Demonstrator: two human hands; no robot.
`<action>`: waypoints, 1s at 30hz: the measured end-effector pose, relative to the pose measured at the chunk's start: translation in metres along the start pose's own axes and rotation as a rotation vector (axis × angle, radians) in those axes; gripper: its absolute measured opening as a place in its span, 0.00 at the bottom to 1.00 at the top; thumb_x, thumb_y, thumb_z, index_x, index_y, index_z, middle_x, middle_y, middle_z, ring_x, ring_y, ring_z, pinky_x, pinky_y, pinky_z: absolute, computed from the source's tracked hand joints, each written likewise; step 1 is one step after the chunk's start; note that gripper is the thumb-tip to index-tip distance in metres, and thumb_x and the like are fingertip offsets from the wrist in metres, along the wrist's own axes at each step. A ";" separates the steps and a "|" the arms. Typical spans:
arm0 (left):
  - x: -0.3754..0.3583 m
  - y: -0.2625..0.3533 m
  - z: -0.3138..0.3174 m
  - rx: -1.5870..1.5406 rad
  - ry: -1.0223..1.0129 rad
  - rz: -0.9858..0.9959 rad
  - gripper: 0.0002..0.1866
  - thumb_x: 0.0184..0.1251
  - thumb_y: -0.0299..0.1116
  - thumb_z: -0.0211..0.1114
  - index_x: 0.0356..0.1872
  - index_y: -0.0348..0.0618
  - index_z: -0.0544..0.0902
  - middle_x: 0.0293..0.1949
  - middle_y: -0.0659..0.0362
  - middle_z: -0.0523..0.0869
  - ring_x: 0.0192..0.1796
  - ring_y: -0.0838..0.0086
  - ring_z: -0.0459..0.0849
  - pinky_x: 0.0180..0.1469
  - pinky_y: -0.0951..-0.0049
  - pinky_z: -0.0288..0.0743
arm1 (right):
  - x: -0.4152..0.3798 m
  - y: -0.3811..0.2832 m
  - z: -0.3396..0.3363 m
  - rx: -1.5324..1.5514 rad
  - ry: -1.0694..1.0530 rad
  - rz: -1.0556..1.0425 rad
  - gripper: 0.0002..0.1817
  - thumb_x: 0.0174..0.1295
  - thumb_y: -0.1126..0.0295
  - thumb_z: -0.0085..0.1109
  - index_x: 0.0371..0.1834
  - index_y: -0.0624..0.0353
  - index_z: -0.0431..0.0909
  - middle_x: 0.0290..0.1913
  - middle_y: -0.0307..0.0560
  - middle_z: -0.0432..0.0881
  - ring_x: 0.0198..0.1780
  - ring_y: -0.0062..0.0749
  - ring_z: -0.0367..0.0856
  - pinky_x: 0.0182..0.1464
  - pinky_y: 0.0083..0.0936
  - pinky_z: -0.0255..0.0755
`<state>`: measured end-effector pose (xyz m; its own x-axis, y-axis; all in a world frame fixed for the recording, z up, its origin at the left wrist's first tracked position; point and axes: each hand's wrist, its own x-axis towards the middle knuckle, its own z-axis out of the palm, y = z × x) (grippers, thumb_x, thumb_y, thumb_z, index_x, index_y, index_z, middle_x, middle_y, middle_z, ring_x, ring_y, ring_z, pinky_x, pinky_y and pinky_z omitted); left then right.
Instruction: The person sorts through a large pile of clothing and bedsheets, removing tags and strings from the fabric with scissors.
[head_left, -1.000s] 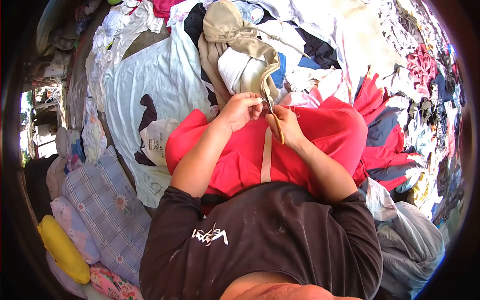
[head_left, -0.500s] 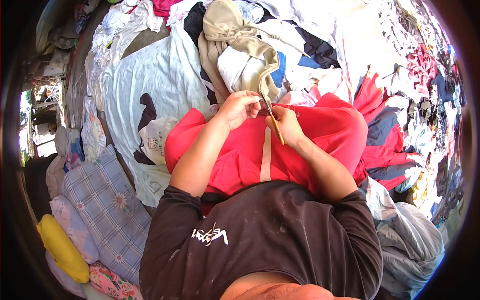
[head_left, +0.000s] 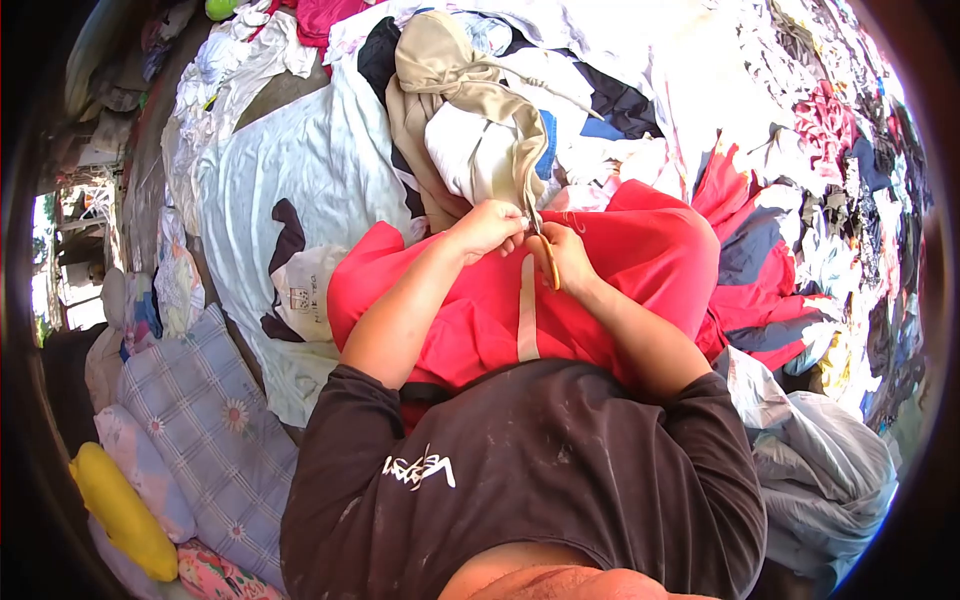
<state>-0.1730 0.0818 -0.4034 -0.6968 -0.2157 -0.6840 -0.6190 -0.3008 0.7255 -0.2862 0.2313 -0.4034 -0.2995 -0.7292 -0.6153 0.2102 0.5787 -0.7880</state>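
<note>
My right hand [head_left: 570,260] is closed round a pair of scissors [head_left: 551,268] with yellow-orange handles, their blades pointing away from me at the beige cloth. My left hand [head_left: 490,229] pinches the near edge of a beige hooded garment [head_left: 465,88] just beside the blades. From there the garment stretches up over the pile, with its hood at the far end and a drawstring trailing right. Across the red trousers [head_left: 440,305] on my lap lies a narrow beige strip [head_left: 528,315]. Fingers partly hide the cutting point.
A pale blue sheet [head_left: 300,170] spreads to the left, with a white and dark printed garment [head_left: 306,290] on it. Plaid cushioning [head_left: 215,400] and a yellow cushion [head_left: 120,510] lie lower left. Heaped clothes [head_left: 780,230] and a grey bundle [head_left: 825,470] fill the right.
The scissors' handles look closer together and more upright than before. My left hand has shifted slightly nearer to the right one. The whole view has moved a little.
</note>
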 end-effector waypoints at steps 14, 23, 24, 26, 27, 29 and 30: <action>-0.020 0.003 0.021 -0.047 -0.020 -0.095 0.13 0.76 0.42 0.58 0.41 0.43 0.82 0.30 0.61 0.85 0.31 0.77 0.84 0.33 0.76 0.77 | -0.022 0.021 0.012 -0.218 0.156 -0.170 0.13 0.59 0.66 0.58 0.32 0.69 0.80 0.23 0.57 0.83 0.28 0.41 0.86 0.31 0.36 0.77; -0.003 -0.024 0.013 0.140 0.199 0.098 0.12 0.69 0.37 0.62 0.35 0.39 0.86 0.24 0.60 0.83 0.24 0.77 0.82 0.25 0.74 0.76 | -0.031 0.033 0.000 -0.354 0.188 -0.124 0.33 0.53 0.41 0.72 0.40 0.64 0.78 0.38 0.60 0.86 0.42 0.46 0.87 0.43 0.38 0.77; 0.000 -0.024 0.012 0.360 0.355 0.140 0.14 0.65 0.40 0.63 0.31 0.37 0.87 0.23 0.53 0.87 0.27 0.68 0.87 0.29 0.65 0.78 | -0.036 0.032 -0.005 -0.396 0.153 -0.117 0.32 0.53 0.41 0.72 0.38 0.64 0.78 0.37 0.59 0.86 0.40 0.46 0.87 0.43 0.38 0.77; -0.011 -0.014 0.015 0.684 0.577 0.395 0.21 0.63 0.45 0.59 0.29 0.34 0.86 0.32 0.38 0.86 0.38 0.46 0.87 0.42 0.52 0.79 | -0.042 0.033 -0.012 -0.534 0.069 -0.081 0.32 0.51 0.42 0.74 0.40 0.64 0.80 0.37 0.57 0.86 0.39 0.43 0.86 0.42 0.37 0.77; -0.010 -0.014 0.011 0.713 0.611 0.358 0.22 0.64 0.46 0.58 0.29 0.34 0.86 0.31 0.38 0.85 0.38 0.45 0.87 0.42 0.51 0.78 | -0.040 0.040 -0.016 -0.542 -0.017 -0.102 0.30 0.52 0.44 0.73 0.40 0.64 0.81 0.37 0.56 0.86 0.40 0.43 0.86 0.42 0.36 0.77; -0.006 -0.013 0.008 0.757 0.667 0.303 0.23 0.65 0.47 0.56 0.29 0.34 0.86 0.31 0.38 0.85 0.38 0.44 0.86 0.42 0.50 0.78 | -0.032 0.060 -0.027 -0.556 -0.181 -0.125 0.27 0.53 0.48 0.73 0.41 0.64 0.83 0.38 0.55 0.87 0.40 0.42 0.86 0.42 0.36 0.77; -0.006 -0.013 0.009 0.773 0.691 0.283 0.24 0.65 0.48 0.55 0.28 0.34 0.86 0.30 0.37 0.85 0.38 0.43 0.86 0.42 0.49 0.78 | -0.033 0.066 -0.028 -0.517 -0.188 -0.147 0.25 0.54 0.52 0.72 0.43 0.64 0.83 0.38 0.54 0.87 0.40 0.40 0.86 0.42 0.34 0.77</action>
<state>-0.1639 0.0949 -0.4084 -0.6452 -0.7365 -0.2030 -0.6975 0.4594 0.5500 -0.2888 0.3041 -0.4350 -0.1102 -0.8408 -0.5301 -0.3183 0.5351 -0.7826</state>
